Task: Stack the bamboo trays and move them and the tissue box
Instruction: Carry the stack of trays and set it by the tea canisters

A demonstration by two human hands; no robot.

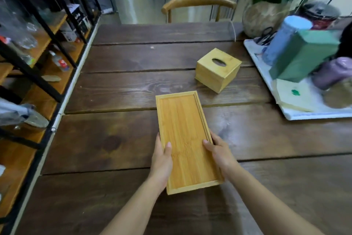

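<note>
A long bamboo tray (182, 126) lies lengthwise in the middle of the dark wooden table (114, 139). My left hand (162, 160) grips its left rim, thumb inside the tray. My right hand (219, 151) grips its right rim the same way. Whether more trays sit under it I cannot tell. A square bamboo tissue box (217, 70) with an oval slot on top stands beyond the tray, to the right, apart from it.
A white tray (261, 69) at the right edge carries a green box (302, 55), a blue cylinder (285, 34), a purple jar and paper. A potted plant (266, 13) and a chair (198, 4) stand at the far side. Black-framed shelves (42, 48) line the left.
</note>
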